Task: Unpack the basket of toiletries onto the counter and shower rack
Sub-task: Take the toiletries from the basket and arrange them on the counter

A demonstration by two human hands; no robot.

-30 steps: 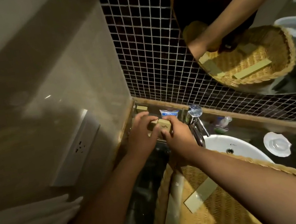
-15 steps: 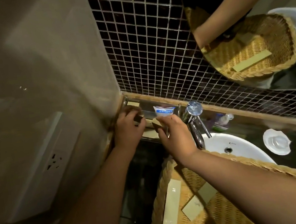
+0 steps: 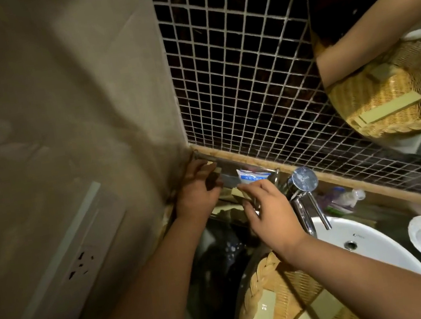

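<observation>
I see both hands up at the corner shelf (image 3: 232,168), left of the chrome faucet (image 3: 303,180). My left hand (image 3: 197,189) lies curled against the shelf's back corner, fingers over a small tan packet; I cannot tell whether it pinches. My right hand (image 3: 266,208) pinches a tan box (image 3: 238,193) between thumb and forefinger, just below the blue-and-white tube (image 3: 252,176) on the shelf. The wicker basket (image 3: 262,283) sits below the faucet, long tan boxes (image 3: 264,313) still inside.

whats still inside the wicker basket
Flat pale green packets lie in the wicker basket. The right forearm covers its far side, and the frame edge cuts off the rest.
</observation>
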